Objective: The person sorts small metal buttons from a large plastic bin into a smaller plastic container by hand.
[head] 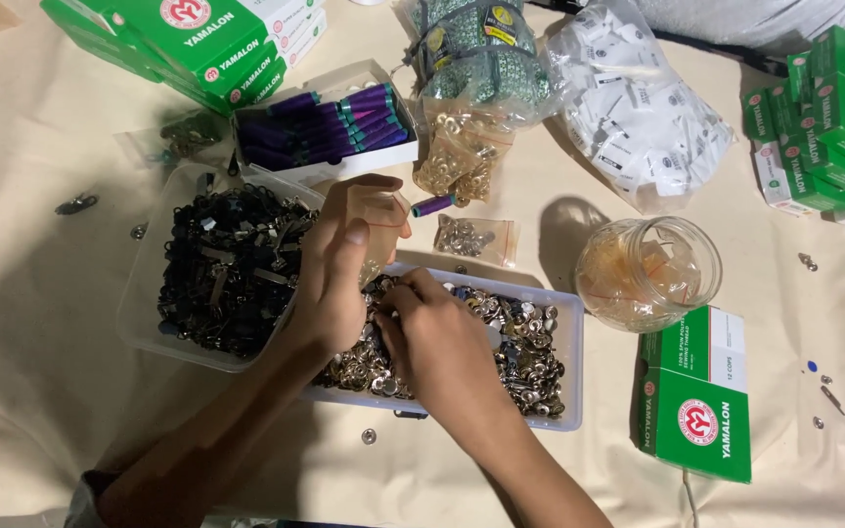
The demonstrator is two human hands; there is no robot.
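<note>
My left hand (pixel 337 262) holds a small clear plastic bag (pixel 384 213) upright over the near clear tray (pixel 571 342). That tray is full of small silver snap buttons (pixel 530 337). My right hand (pixel 434 337) reaches down into the buttons beside the left hand, fingers curled among them. A second clear tray (pixel 141 279) to the left holds dark metal zipper pulls (pixel 227 269).
An open white box of purple thread spools (pixel 330 127) lies behind the trays, with one loose spool (pixel 434 204). Bags of brass eyelets (pixel 462 147), silver snaps (pixel 473 238) and white tags (pixel 638 108) lie beyond. A glass jar (pixel 649 274) and green boxes (pixel 696 401) sit right.
</note>
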